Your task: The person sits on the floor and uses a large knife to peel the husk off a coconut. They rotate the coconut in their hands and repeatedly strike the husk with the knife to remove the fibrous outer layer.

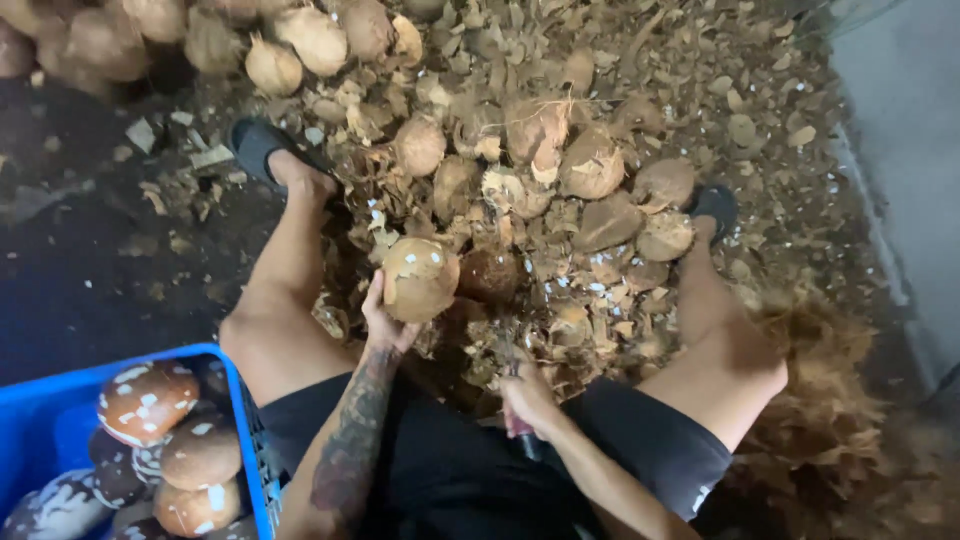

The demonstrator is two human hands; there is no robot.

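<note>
Coconut [420, 278] sits in the left hand [385, 322], held up between the knees over the heap of shell chips [560, 300]; fingers are cupped under its lower left side, thumb edge against the shell, so it is gripped from below, not pinched. Shell is partly pared: pale patches and white nicks show on the brown. Right hand [527, 398] is lower and nearer the body, fist wrapped around a dark handle [527, 440]; the blade itself is too blurred to make out, looks like it points toward the heap. Judgement: the step is paring the shell off. To do it well, keep the left fingers under and behind the nut, clear of the cutting line, turn the nut a little between cuts, strike shallow and away from the palm. Risk is a glancing cut toward the left thumb, since it sits near the bare side. Around: more husked coconuts [590, 165] lie in the chips ahead, a pile of unhusked ones [300, 40] at the top left, a blue crate [240, 420] with pared nuts at the lower left, loose fibre [830, 400] at the right knee, sandals [255, 145] on both feet.
</note>
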